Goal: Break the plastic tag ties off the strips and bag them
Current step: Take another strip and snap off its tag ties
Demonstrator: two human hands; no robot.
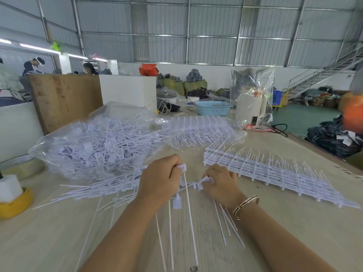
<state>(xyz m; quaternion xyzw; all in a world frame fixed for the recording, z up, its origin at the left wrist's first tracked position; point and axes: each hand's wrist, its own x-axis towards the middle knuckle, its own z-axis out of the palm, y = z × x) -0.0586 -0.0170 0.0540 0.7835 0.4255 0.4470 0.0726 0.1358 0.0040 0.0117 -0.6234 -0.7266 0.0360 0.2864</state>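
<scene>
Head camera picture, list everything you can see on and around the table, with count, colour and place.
Loose ties: many, white, scattered at table centre.
Strips: one stack, white, right of the hands.
Bag: one, clear, full of ties, left rear.
Table: one, pale wood.
Basket: one, light blue, far end.
Kettle: one, cream, inside clear wrap, far right.
Tape roll: one, yellow, left edge.
Bracelet: one, gold, right wrist.
Left hand: pinches one tie's head.
Right hand: pinches a white piece.
</scene>
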